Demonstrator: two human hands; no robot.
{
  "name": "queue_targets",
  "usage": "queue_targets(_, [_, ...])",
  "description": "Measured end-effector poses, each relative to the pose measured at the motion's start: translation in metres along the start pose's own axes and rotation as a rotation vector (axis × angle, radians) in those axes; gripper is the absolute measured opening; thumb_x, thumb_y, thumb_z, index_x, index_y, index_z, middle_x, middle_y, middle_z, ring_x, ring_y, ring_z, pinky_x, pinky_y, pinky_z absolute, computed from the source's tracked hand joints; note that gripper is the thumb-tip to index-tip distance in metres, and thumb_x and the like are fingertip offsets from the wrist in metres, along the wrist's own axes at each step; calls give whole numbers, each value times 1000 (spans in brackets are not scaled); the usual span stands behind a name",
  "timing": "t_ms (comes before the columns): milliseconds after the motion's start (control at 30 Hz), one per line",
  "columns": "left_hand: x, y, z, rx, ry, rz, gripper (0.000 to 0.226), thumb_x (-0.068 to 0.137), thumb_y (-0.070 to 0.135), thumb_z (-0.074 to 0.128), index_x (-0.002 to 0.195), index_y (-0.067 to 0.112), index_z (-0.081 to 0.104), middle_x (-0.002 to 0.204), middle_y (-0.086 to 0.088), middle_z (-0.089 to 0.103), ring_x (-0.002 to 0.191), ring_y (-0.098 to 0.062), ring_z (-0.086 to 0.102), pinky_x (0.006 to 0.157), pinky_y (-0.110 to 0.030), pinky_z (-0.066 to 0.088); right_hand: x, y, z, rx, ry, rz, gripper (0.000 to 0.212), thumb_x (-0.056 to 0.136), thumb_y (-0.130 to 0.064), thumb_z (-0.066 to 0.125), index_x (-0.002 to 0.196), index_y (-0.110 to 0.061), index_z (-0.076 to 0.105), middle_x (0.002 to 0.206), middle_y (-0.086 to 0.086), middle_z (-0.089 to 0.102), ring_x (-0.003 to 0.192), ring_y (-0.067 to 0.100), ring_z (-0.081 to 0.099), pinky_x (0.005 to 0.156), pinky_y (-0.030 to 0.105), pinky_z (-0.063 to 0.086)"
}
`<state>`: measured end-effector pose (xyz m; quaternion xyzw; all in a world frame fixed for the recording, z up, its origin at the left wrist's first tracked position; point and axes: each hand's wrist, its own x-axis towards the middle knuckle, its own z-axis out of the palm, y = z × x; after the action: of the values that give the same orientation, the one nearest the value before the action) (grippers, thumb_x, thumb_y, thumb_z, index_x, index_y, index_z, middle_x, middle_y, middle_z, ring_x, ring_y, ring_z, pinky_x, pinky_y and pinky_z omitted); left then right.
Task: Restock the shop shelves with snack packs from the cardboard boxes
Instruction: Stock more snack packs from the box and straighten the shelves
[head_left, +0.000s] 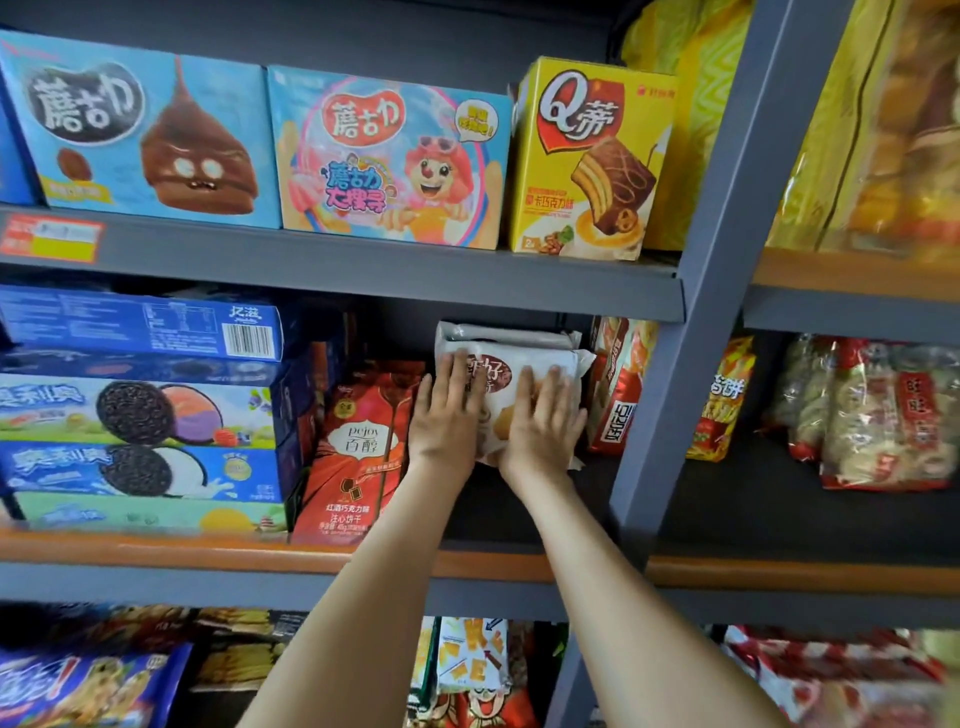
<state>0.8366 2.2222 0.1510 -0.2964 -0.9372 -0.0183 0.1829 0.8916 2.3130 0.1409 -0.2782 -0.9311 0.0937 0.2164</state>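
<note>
Both hands lie flat with fingers straight, clasping nothing: the left hand and right hand press side by side on the face of a white snack pack. In the head view it sits at the centre of the frame on the middle shelf, between a red Pejoy box and a red pack. Even pressure from both palms should slide it back square without crushing it or nudging its neighbours.

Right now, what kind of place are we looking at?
Most likely a small shop's snack aisle: grey metal shelves packed with biscuit boxes, a price label on a shelf edge, and the left hand and right hand pressing a white snack pack into its row.
</note>
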Motion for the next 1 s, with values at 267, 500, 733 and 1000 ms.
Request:
queue_targets(267, [6, -4, 2, 77, -63, 28, 89, 98, 31, 48, 147, 16, -25, 156, -10, -29, 145, -24, -22, 118, -43, -9, 16, 2, 27, -13, 118, -51, 109, 89, -19, 64, 139, -29, -32, 151, 1, -34, 142, 22, -26, 117, 42, -5])
queue_targets(500, [2, -1, 1, 90, -51, 53, 82, 100, 29, 43, 149, 15, -22, 156, -12, -27, 145, -26, -20, 119, -45, -6, 16, -3, 31, -7, 201, -46, 88, 95, -14, 52, 150, -23, -15, 160, 11, -9, 147, 30, -8, 118, 47, 6])
queue_targets(733, [-40, -10, -30, -177, 123, 110, 64, 96, 9, 44, 153, 13, 15, 160, -15, -1, 148, -28, 3, 121, -39, 1, -16, -21, -12, 351, -32, -64, 77, 90, -6, 55, 152, -18, 10, 158, 14, 9, 145, 31, 14, 117, 40, 20])
queue_targets(1000, [-191, -55, -43, -657, 473, -152, 46, 93, 29, 41, 133, 10, 52, 133, -6, 52, 123, -18, 49, 100, -21, 36, -118, -42, -30, 800, 198, -579, 26, 91, -6, 56, 117, -7, 59, 112, 7, 60, 106, 22, 57, 90, 31, 47])
